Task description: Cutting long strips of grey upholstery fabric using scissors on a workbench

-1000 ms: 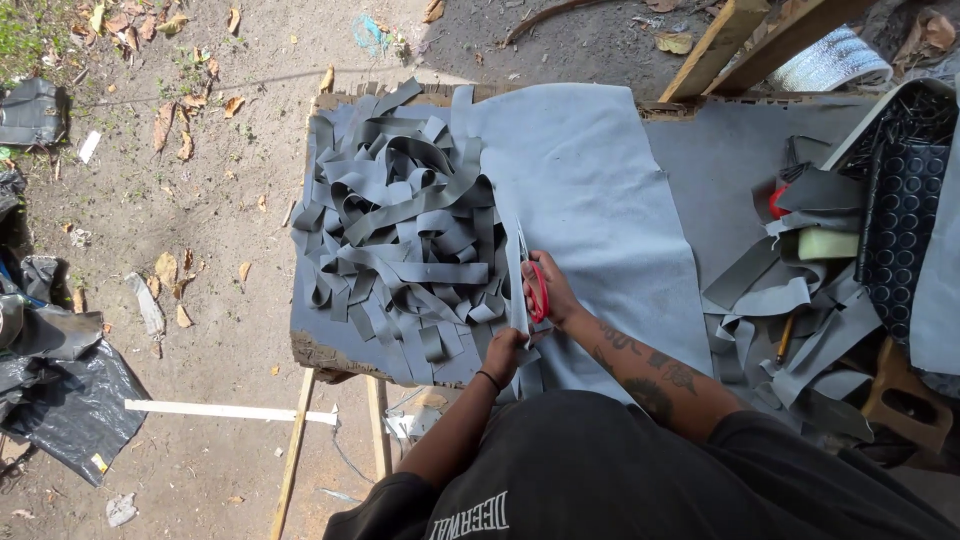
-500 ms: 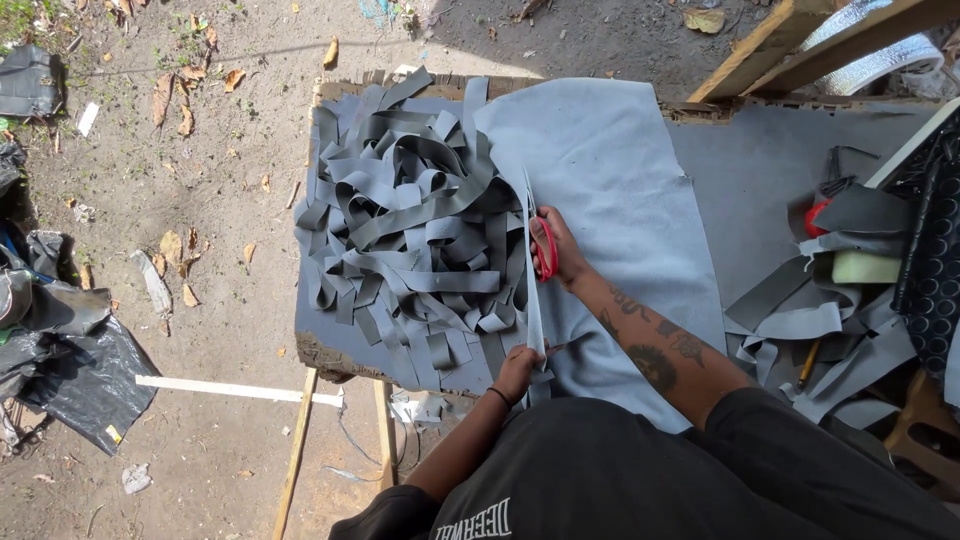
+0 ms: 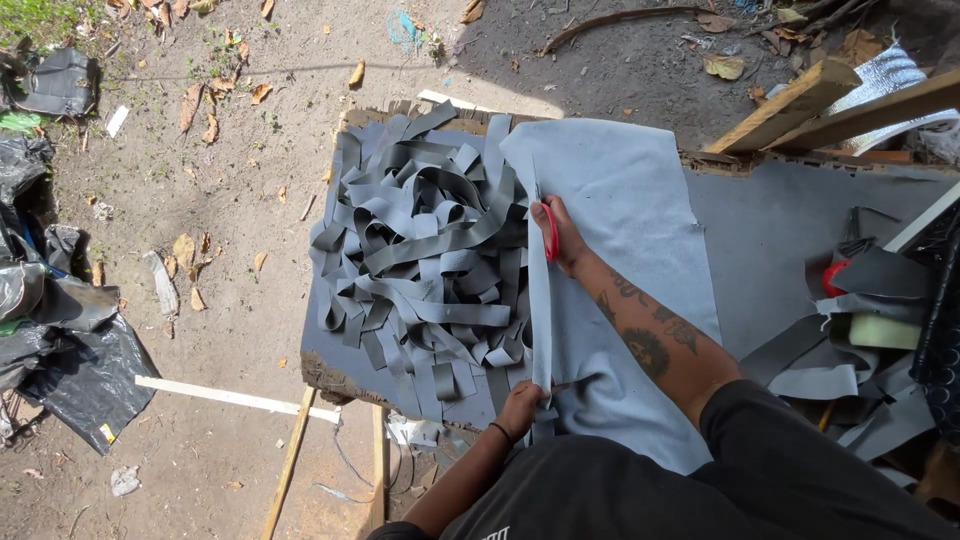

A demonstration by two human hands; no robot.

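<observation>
Head view, grey worktable [image 3: 800,230] outdoors (dirt ground [image 3: 230,220]), right hand [image 3: 562,232] gripping red scissors [image 3: 550,232]

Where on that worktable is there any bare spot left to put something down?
Bare grey tabletop lies between the spread grey sheet and the scraps at the right edge. The left half is crowded with cut strips.

We see only the red handles of the scissors [image 3: 551,232], blades hidden by the right hand [image 3: 562,232]; at three o'clock, a dark crate [image 3: 945,320] is cut off.
</observation>
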